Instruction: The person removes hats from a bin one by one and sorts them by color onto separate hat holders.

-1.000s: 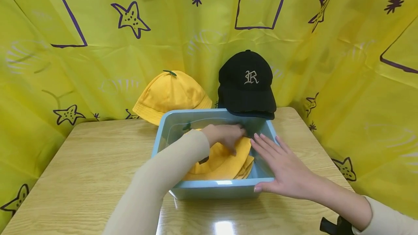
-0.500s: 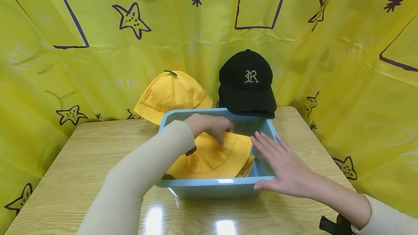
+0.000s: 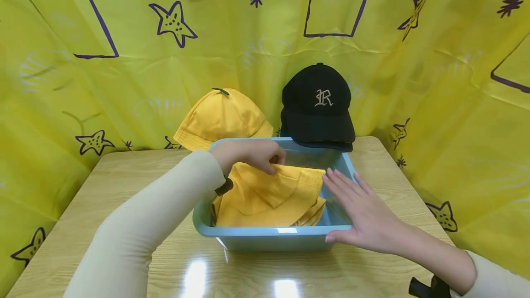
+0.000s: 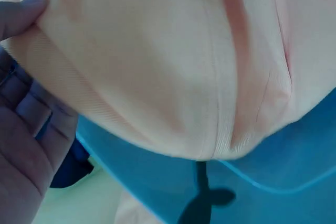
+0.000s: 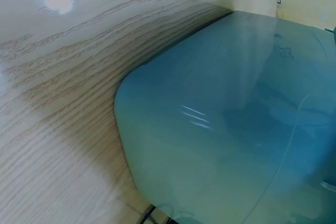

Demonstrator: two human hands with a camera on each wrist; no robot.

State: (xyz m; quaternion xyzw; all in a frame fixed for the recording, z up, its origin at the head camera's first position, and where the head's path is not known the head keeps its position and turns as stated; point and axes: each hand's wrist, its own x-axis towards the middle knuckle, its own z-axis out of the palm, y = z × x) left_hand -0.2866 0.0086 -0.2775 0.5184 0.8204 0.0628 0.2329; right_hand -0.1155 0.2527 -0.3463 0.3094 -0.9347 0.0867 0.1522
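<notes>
A yellow bucket hat [image 3: 265,199] lies in a light blue plastic bin [image 3: 277,244], its upper edge raised. My left hand [image 3: 254,153] pinches that edge between thumb and fingers. In the left wrist view the hat [image 4: 142,72] looks pale; the thumb presses on top of the cloth, with fingers behind it. A dark leafy stem [image 4: 205,198] shows below the hat there. My right hand [image 3: 366,217] rests against the bin's front right corner, fingers straight. The right wrist view shows only the bin's outer wall [image 5: 210,140], without the hand.
More folded yellow cloth [image 3: 314,213] sits under the hat. Behind the bin stand another yellow hat [image 3: 225,121] with a green sprout and a black cap [image 3: 316,102]. A wooden table [image 3: 136,187] holds everything, against a yellow curtain [image 3: 232,26].
My left hand has moved left out of the bin's depth, drawing the yellow hat's edge leftward and up. The right hand has stayed on the bin.
</notes>
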